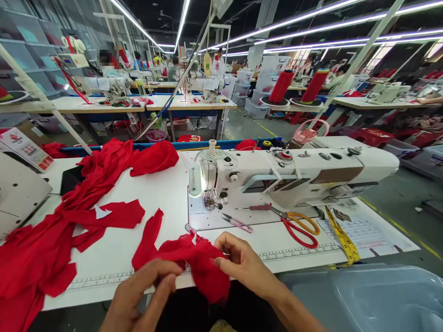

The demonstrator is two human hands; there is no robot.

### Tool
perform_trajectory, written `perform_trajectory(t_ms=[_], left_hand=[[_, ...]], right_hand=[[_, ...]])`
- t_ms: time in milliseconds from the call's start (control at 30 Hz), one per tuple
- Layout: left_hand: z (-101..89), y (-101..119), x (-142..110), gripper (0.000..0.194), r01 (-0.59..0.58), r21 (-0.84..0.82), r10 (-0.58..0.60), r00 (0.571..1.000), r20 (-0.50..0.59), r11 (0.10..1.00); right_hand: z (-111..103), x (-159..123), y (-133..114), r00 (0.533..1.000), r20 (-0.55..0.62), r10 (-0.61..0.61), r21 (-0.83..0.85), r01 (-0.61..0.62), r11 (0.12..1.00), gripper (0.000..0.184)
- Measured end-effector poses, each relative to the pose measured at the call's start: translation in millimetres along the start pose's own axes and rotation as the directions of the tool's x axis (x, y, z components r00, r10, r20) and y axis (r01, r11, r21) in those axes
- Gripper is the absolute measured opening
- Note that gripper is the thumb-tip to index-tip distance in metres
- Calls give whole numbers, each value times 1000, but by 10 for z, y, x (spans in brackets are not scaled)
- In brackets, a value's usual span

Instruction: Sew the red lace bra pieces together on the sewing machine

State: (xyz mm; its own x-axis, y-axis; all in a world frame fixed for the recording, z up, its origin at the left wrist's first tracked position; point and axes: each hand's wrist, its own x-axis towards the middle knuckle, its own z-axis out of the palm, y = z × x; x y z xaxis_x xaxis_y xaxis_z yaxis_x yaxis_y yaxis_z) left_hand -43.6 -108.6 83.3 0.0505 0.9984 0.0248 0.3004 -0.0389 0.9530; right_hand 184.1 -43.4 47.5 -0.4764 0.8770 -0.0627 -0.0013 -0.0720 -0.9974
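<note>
A red fabric piece (207, 272) with a lacy edge and a small white tag hangs over the table's front edge. My right hand (242, 263) pinches its right side between thumb and fingers. At its left side, my left hand (145, 290) has thumb and index finger closed on the cloth, though the exact contact is partly hidden. Just beyond my hands stands a white sewing machine (294, 161), its needle area (209, 200) lit. On the left lies a heap of red fabric pieces (93, 198), one with a white tag.
Pink thread snips (238, 223), a thin tool with a dark red handle (256, 208) and large scissors (299, 226) lie by the machine. A yellow tape measure (342, 237) rests on printed paper (370, 230). A plastic bin (387, 295) is at lower right. Red thread cones (282, 86) stand behind.
</note>
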Motion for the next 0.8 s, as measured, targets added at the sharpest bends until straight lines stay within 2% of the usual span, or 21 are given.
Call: perform_trajectory(t_ms=[67, 133, 200, 300, 400, 500, 633, 700, 800], left_hand=[[-58, 117, 241, 16, -264, 163, 251, 963, 94, 951], [7, 170, 493, 17, -348, 241, 292, 925, 242, 906], [139, 153, 673, 11, -393, 283, 301, 899, 318, 875], [321, 48, 767, 6, -505, 300, 432, 858, 279, 809], [395, -59, 745, 6, -609, 308, 566, 793, 227, 731], [388, -103, 720, 7, -632, 308, 575, 775, 264, 711], [335, -87, 772, 12, -515, 235, 433, 841, 323, 824], [308, -76, 839, 15, -447, 172, 366, 858, 361, 878], [285, -70, 950, 15, -414, 62, 340, 815, 468, 908]], right_hand=[[-46, -16, -70, 998, 26, -56, -88, 58, 994, 8], [-95, -28, -173, 990, 41, -132, -245, 138, 960, 9], [-151, -44, -281, 973, 34, -226, -407, 220, 886, 12], [-223, -74, -384, 947, -12, -320, -550, 261, 793, 12], [-253, -93, -381, 954, -22, -300, -602, 227, 765, 10], [-257, -93, -326, 963, -16, -270, -601, 207, 772, 7], [-252, -65, -282, 968, -48, -244, -529, 183, 829, 7], [-247, -51, -282, 970, -66, -232, -487, 172, 856, 6], [-246, -47, -297, 964, -67, -256, -461, 197, 865, 6]])
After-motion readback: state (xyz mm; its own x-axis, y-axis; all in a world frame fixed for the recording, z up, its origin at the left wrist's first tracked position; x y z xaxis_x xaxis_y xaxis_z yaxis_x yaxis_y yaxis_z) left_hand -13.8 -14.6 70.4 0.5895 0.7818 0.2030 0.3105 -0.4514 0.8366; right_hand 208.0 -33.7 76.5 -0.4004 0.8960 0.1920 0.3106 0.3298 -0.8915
